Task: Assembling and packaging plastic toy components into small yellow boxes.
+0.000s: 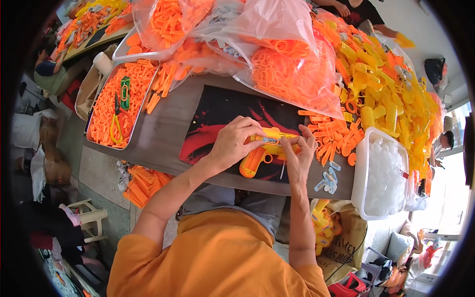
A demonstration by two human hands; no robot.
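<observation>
A yellow toy gun (273, 133) with an orange grip lies on a black and red mat, its grip pointing toward me. On its side is a small blue and white sticker (270, 140). My left hand (233, 143) is closed at the back end of the toy gun, thumb and forefinger at one end of the sticker. Across from it, my right hand (300, 154) is closed on the front part, with its thumb at the sticker's other end. A thin white stick-like piece (282, 170) hangs below the right thumb. Fingertip contact is partly hidden.
At left, a tray (157, 74) of orange parts carries scissors (118, 121). Bags of orange parts (292, 69) and a heap of yellow parts (391, 94) stand behind. Loose stickers (327, 180) and a white tub (360, 173) of translucent pieces are at right. Other people sit farther off.
</observation>
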